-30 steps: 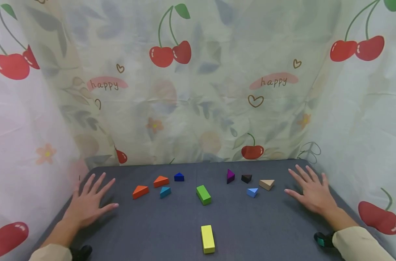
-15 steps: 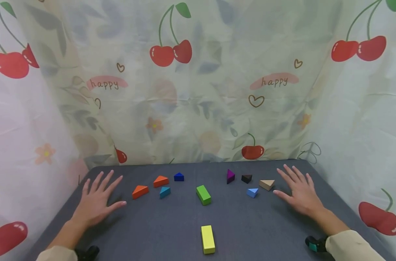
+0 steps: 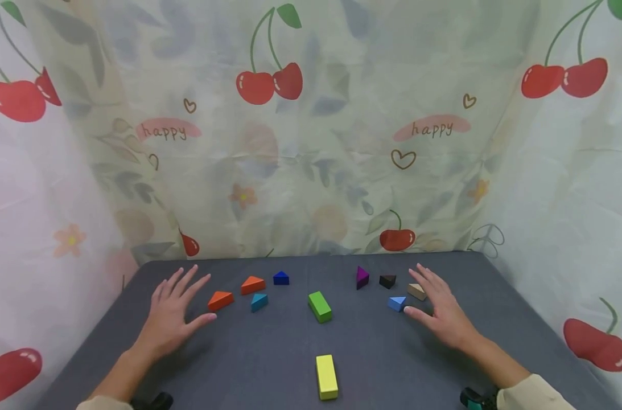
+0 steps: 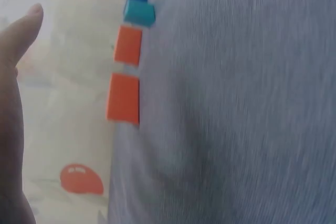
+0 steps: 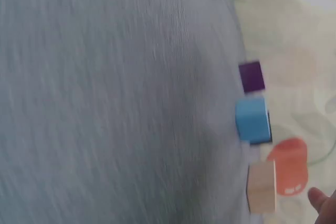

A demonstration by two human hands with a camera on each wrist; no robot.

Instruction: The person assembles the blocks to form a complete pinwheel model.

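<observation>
My left hand (image 3: 169, 319) hovers over the table with fingers spread, holding nothing. Nearest to it is an orange triangular block (image 3: 221, 300), with a second orange triangular block (image 3: 252, 285), a teal triangular block (image 3: 259, 302) and a dark blue one (image 3: 281, 278) farther in. My right hand (image 3: 440, 310) is also above the table, fingers extended and nothing held. It partly covers a tan triangular block (image 3: 416, 291) in the head view, and its thumb tip overlaps the edge of a light blue triangular block (image 3: 396, 303). Beyond lie a black triangular block (image 3: 387, 281) and a purple one (image 3: 362, 278).
A green rectangular block (image 3: 320, 306) lies mid-table, and a yellow rectangular block (image 3: 326, 377) is closer to me. Cherry-printed cloth (image 3: 311, 171) hangs behind the dark grey table (image 3: 259, 359) and along both sides.
Both hands have moved inward over the table, the left one to the right and the right one to the left. The blocks have stayed in place.
</observation>
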